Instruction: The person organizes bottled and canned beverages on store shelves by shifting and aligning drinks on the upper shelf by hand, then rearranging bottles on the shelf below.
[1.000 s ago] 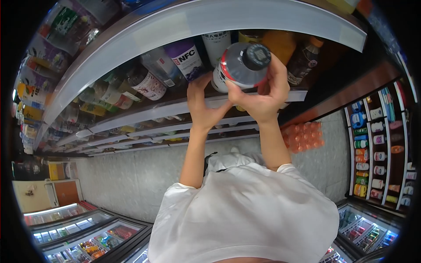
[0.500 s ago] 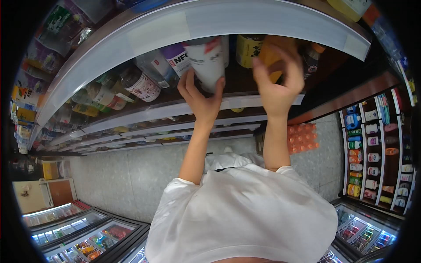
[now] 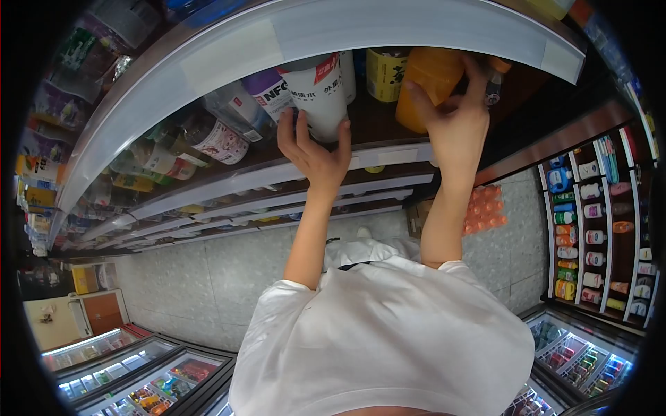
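My left hand (image 3: 318,154) is wrapped around the lower part of a white bottle (image 3: 320,100) with a red patch and dark lettering, fingers on its left side and thumb on its right. The bottle stands near the shelf's front edge. My right hand (image 3: 459,132) is at an orange bottle (image 3: 423,76), thumb in front of it and index finger reaching past its right side. Those fingers are apart; whether they touch the bottle I cannot tell. Between the two bottles, further back, is a yellow-labelled container (image 3: 385,73).
A purple-labelled bottle (image 3: 267,93) and a bottle with a patterned label (image 3: 220,142) stand to the left. The upper shelf's edge strip (image 3: 333,31) overhangs the bottles. Lower shelves, an orange-topped stack (image 3: 485,208) and a right-hand rack (image 3: 593,239) are around me.
The white bottle has shifted slightly left and stands more steadily in view. My right hand has moved right, its fingers spreading beside the orange bottle, which is now less covered.
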A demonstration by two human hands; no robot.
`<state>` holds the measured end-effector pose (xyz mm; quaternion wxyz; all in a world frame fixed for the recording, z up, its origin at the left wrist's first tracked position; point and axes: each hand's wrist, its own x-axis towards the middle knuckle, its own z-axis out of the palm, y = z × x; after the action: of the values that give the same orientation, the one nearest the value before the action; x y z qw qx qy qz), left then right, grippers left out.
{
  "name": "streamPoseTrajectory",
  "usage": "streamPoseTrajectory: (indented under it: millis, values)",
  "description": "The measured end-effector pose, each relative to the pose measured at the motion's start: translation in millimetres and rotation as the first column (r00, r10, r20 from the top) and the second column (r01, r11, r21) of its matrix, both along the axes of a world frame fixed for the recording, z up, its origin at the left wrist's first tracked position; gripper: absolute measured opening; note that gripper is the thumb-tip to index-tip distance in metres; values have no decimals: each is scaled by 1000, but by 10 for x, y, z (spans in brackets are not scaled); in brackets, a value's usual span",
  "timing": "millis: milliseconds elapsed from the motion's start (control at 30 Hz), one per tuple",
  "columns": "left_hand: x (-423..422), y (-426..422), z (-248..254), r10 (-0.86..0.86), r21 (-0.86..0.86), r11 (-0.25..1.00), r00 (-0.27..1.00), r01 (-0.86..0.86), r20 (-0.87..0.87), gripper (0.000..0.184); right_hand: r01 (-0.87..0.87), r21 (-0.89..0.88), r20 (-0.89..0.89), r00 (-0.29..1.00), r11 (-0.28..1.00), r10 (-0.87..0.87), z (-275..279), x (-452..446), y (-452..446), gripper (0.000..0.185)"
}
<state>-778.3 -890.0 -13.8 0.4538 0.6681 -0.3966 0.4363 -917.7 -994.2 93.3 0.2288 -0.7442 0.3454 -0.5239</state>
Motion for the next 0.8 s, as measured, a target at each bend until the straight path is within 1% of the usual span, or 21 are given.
streamPoseTrajectory:
  millis: [33,100,133,200,233,300,333,400,467,500,533,567,600,667,700,767,800]
  values:
    - [-1,4,2,1,-1,1000,1000,-1,1,70,-1,-1,1,1000,1000,1,-3,-5,-15,63]
    - [-4,3,3,-7,0,1000,1000,7,3,72,64,-130,-10,998,989,-66,-11,-16,-57,63]
    - [-5,0,5,-11,-3,1000,1000,11,6,72,68,-133,-8,998,989,-70,-3,-18,-40,63]
    - [-6,7,2,-12,0,1000,1000,12,-2,74,87,-213,13,996,973,-86,11,0,19,64]
    - [-6,13,0,-15,0,1000,1000,15,-1,74,90,-212,14,996,973,-89,4,16,28,64]
    - [-4,21,-1,-35,6,999,999,35,-2,77,-24,-251,57,998,968,40,-25,58,37,62]
    - [-4,25,0,-39,6,999,999,39,1,77,-20,-251,59,998,968,36,-25,81,77,62]
    - [-8,36,3,-50,16,999,999,51,-15,82,-105,-201,67,990,974,121,-20,156,180,62]
    - [-11,45,4,-56,20,998,998,56,-13,85,-111,-192,82,988,975,129,-51,243,223,61]
    - [-8,48,5,-59,23,998,998,60,-14,89,-92,-208,101,988,974,115,-60,277,238,61]
    - [-6,51,5,-60,25,998,998,61,-12,89,-74,-223,118,988,972,103,-71,298,237,61]
    - [-5,51,4,-61,25,998,998,62,-13,92,-33,-293,120,990,956,71,-86,314,217,61]
    - [-7,50,4,-62,25,998,998,62,-16,95,-33,-293,120,990,956,71,-77,308,227,61]
    - [-2,51,17,-51,36,998,999,51,3,98,-101,-130,191,974,986,125,-48,287,263,60]
    - [-4,49,24,-41,46,998,999,40,22,101,-103,-130,188,974,986,126,-45,276,274,60]
    - [-29,37,34,-42,42,998,999,41,22,103,-137,-17,231,963,990,137,-47,259,280,60]
    - [-32,30,34,-44,39,998,999,43,26,106,-136,-15,229,964,991,135,-57,279,282,60]
